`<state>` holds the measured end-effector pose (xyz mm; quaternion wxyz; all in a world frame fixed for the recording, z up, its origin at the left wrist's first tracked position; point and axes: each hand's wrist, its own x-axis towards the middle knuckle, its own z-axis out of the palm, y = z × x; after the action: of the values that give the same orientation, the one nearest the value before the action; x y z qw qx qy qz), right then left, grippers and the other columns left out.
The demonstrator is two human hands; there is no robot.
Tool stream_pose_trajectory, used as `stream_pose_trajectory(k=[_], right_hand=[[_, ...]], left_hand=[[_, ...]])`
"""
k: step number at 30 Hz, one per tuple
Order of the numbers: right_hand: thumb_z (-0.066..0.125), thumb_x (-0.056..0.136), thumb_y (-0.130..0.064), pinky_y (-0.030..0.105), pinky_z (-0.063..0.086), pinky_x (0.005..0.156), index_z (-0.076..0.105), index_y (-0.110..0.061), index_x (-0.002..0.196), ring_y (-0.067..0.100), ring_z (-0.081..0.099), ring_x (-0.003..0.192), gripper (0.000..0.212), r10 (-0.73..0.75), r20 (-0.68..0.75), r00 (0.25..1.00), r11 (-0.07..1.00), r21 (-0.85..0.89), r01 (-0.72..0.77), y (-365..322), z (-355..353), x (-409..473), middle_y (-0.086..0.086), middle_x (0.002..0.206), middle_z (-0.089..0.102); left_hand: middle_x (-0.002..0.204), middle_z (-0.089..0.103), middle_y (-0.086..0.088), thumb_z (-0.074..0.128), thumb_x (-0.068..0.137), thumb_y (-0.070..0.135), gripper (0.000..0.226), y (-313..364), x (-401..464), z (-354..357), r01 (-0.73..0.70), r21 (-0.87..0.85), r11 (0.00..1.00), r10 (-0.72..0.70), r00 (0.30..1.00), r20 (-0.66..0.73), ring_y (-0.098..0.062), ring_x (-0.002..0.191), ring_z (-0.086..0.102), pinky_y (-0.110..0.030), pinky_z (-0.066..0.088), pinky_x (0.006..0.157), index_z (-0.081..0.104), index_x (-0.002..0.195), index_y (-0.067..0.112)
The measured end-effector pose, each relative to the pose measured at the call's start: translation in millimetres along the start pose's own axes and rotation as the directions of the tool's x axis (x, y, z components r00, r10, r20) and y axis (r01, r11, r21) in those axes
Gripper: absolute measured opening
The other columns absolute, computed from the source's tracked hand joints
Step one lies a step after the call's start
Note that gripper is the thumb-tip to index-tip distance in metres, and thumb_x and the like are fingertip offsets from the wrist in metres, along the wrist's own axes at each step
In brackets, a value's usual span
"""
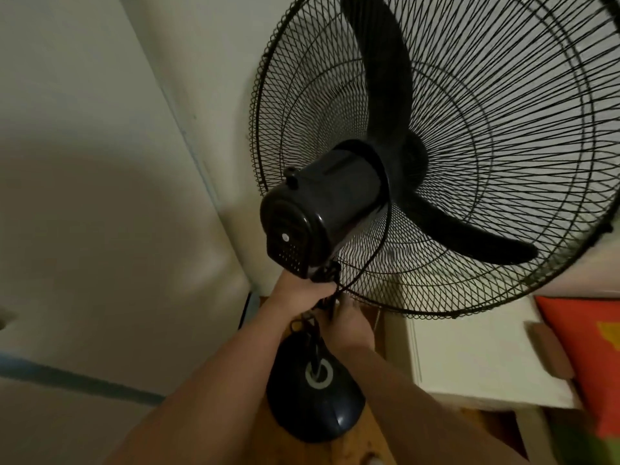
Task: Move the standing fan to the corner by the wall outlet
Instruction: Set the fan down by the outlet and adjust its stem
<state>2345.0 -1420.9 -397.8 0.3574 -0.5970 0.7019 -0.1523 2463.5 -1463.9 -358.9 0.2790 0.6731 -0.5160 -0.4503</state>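
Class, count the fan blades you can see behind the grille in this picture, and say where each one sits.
2. One blade points up from the hub; another blade sweeps down to the right. A third may lie beyond the picture's right edge.

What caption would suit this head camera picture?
Both hands, left and right, grip the black standing fan at its neck, near the wall.

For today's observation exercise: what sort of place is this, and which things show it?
Probably a room in a home: a black standing fan on a wooden floor, plain painted walls, and an orange cushion.
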Motion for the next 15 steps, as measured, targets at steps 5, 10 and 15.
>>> stream_pose_trajectory(k=[5,10,15], right_hand=[[0.051,0.099,-0.044,0.036,0.051,0.082,0.038,-0.026,0.144,0.029,0.064,0.109,0.05,-0.027,0.037,0.999,0.994,0.105,0.023,7.3,-6.4,-3.9,0.008,0.126,0.058],[0.054,0.099,-0.036,0.034,0.05,0.085,0.037,-0.026,0.145,0.025,0.062,0.11,0.05,-0.1,0.031,0.994,0.982,0.161,0.094,13.2,-16.5,-9.6,0.007,0.123,0.062],[0.053,0.1,-0.037,0.035,0.046,0.1,0.031,-0.021,0.153,0.025,0.054,0.128,0.059,-0.162,0.017,0.987,0.962,0.226,0.154,17.5,-27.2,-16.1,0.009,0.141,0.054]], left_hand=[[0.073,0.054,0.031,0.085,0.074,0.034,0.034,-3.7,-0.9,14.2,-0.079,-0.018,0.997,0.076,0.985,-0.155,0.012,0.074,0.051,-0.003,0.036,0.068,0.054,0.081,0.047],[0.104,0.062,0.019,0.088,0.071,0.031,0.047,-1.9,-5.2,19.5,-0.169,-0.037,0.985,0.158,0.966,-0.204,-0.009,0.109,0.06,-0.027,0.047,0.096,0.055,0.101,0.046],[0.103,0.058,0.031,0.087,0.074,0.026,0.057,-2.8,-15.9,24.2,-0.223,-0.081,0.972,0.196,0.946,-0.257,0.012,0.103,0.058,-0.026,0.046,0.099,0.051,0.097,0.063]])
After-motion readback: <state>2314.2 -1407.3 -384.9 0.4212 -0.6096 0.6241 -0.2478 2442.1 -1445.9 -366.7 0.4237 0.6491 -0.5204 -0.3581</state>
